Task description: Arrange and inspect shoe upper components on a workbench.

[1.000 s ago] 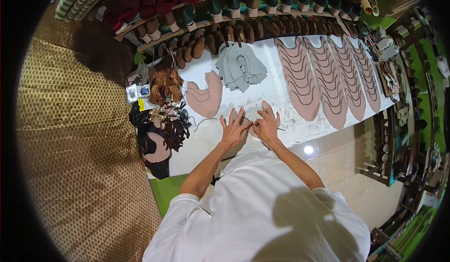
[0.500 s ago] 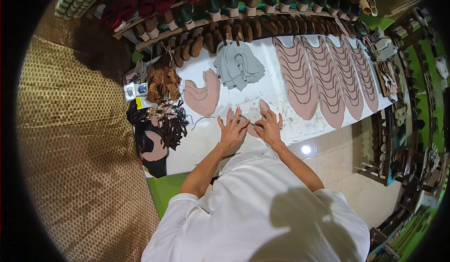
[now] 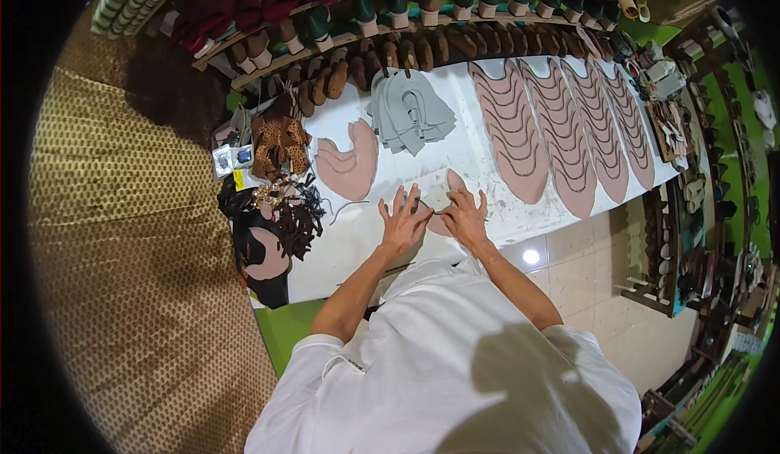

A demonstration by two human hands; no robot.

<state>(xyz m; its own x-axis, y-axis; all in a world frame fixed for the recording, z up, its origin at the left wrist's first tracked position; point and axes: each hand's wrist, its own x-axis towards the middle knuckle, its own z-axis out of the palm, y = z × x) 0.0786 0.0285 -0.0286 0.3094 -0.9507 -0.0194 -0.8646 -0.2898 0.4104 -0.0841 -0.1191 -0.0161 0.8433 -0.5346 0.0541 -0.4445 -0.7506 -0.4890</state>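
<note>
Near the front edge of the white table, a curved pink shoe upper piece (image 3: 439,225) lies under my hands. One arm of it shows beyond my right hand; much of the rest is covered. My left hand (image 3: 403,225) and my right hand (image 3: 466,221) almost meet over its dark edge. Each seems to pinch that edge between thumb and forefinger, while the other fingers stay raised and spread. Left of my hands lies another pink U-shaped upper piece (image 3: 357,179) with a thin dark strip (image 3: 345,208) beside it.
Grey cut pieces (image 3: 414,117) lie stacked at the back. Several overlapping rows of pink uppers (image 3: 512,141) cover the table's right part. Leopard-print pieces (image 3: 280,145) and dark scraps (image 3: 299,222) crowd the left end. Shelves behind hold shoes (image 3: 366,19) and brown shoe lasts (image 3: 463,43).
Both hands stay almost in place on the pink piece, with only slight finger movement. The view has shifted a little.
</note>
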